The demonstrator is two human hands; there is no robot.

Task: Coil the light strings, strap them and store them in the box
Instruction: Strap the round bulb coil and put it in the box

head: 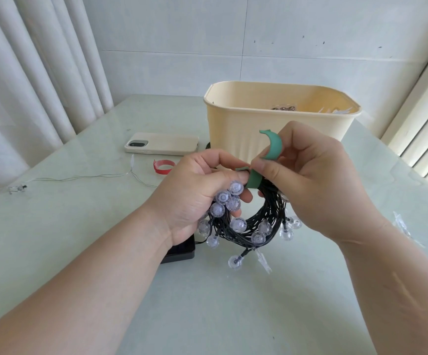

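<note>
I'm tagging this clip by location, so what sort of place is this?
Probably a room in a home: a glossy pale table set against a tiled wall, white curtains at the left, and a phone lying on the table.

The coiled light string (256, 226) was held over the table (207, 303), with the left hand (195, 190) at its left, the right hand (318, 185) at its right and the strap (255, 179) around its top. The box (233, 129) stood just behind. Left of the box lay a phone (161, 146), a tape roll (163, 166) before it, and a thin wire (79, 178) farther left. A flat panel (182, 251) lay under the left wrist.
</note>
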